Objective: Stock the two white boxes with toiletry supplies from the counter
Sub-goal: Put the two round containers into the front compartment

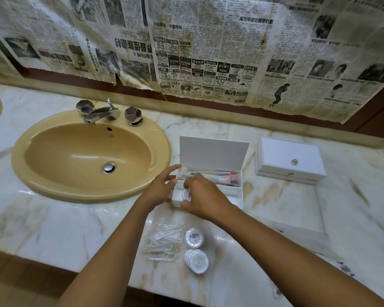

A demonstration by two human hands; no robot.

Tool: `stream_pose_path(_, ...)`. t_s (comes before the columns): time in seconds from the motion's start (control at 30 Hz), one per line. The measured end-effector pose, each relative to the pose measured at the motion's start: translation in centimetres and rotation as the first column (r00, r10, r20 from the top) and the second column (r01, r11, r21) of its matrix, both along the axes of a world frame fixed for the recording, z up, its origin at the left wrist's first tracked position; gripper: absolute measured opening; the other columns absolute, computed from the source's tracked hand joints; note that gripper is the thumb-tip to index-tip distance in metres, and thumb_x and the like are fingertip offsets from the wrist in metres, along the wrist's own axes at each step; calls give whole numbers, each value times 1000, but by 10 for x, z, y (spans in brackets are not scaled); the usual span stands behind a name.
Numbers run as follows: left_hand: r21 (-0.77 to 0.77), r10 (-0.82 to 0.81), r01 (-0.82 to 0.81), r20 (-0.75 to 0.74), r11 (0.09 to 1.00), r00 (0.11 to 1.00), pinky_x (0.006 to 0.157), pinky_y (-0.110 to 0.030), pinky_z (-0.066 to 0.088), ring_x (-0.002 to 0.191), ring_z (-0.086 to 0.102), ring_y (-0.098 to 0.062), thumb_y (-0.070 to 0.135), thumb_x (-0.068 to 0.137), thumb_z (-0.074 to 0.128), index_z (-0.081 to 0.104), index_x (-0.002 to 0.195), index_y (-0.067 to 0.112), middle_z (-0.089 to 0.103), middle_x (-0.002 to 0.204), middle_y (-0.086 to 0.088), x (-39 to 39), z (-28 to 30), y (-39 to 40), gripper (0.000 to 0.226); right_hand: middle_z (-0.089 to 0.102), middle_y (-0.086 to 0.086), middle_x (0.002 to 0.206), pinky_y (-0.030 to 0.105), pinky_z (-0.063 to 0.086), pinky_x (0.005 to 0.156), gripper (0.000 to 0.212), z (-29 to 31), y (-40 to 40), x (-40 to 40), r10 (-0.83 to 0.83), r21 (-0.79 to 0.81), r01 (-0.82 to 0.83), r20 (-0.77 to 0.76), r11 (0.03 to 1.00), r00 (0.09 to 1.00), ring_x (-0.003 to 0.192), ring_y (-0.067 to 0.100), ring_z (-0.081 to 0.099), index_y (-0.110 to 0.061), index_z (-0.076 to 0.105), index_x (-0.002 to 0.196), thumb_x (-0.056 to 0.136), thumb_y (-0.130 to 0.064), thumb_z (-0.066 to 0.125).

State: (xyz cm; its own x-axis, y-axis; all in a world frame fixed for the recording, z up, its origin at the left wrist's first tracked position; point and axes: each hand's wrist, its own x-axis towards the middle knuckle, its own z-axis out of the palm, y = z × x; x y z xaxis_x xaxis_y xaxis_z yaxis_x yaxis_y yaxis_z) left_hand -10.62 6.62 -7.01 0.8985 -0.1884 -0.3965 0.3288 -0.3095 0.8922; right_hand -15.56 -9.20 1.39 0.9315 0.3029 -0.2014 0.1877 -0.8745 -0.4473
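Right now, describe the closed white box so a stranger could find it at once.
Start at the tan sink and move right along the marble counter, past the open box the hands are working in. The closed white box sits alone beyond it, lid down, with a small round knob on top.

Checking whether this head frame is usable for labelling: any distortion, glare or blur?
Head view: wide-angle bending curves the counter edge and newspaper wall; soft glare on the marble beside the sink; hands at the open box slightly soft; the wrapped picks hard to resolve.
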Motion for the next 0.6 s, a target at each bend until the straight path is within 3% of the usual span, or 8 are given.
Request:
stream_pose_path(0.13, 2, 0, 0, 3, 1000, 1000, 88, -48, 56, 116, 55, -19, 25, 103, 44, 48, 129, 57, 53, 129, -2, 0, 0, 0, 42, 55, 10, 104, 27, 41, 71, 27, -10, 1, 19, -123, 17, 123, -29, 992, 992, 92, 28, 59, -9, 65, 103, 81, -23, 63)
stream_pose_path(0.23, -4, 0, 0, 0, 1000, 1000, 88, -51, 56, 113, 59, -25, 23, 102, 45, 49, 127, 58, 56, 128, -2, 0, -1, 0, 42, 61, 11, 92, 25, 37, 64, 19, -21, 6, 23, -151, 15, 152, -59, 988, 987, 82, 26, 59, -5, 67, 89, 77, -20, 64)
stream_pose_path(0.33, -5, 3, -3, -5, 1000, 1000, 88, -52, 56, 112, 60, -26, 23, 102, 45, 49, 126, 58, 56, 129, -2, 1, -2, 1, 43, 64, 12, 100, 24, 39, 67, 24, -30, 12, 25, -167, 38, 170, -72, 985, 983, 87, 26, 60, -4, 69, 95, 79, -21, 67)
stream_pose_path(0.47, -6, 6, -6, -9, 1000, 1000, 88, -48, 57, 112, 59, -24, 22, 103, 44, 49, 128, 56, 55, 129, -1, 1, -2, 0, 43, 62, 14, 115, 29, 45, 84, 36, -37, 15, 27, -177, 42, 182, -100, 982, 979, 104, 28, 60, -5, 68, 109, 82, -28, 72)
stream_pose_path(0.6, -16, 7, -7, -10, 1000, 1000, 87, -47, 57, 114, 58, -22, 22, 102, 45, 50, 126, 57, 55, 129, -2, 1, -1, 1, 43, 66, 15, 111, 34, 49, 87, 34, -42, 14, 25, -196, 62, 208, -158, 976, 968, 103, 29, 62, -2, 68, 107, 86, -28, 69)
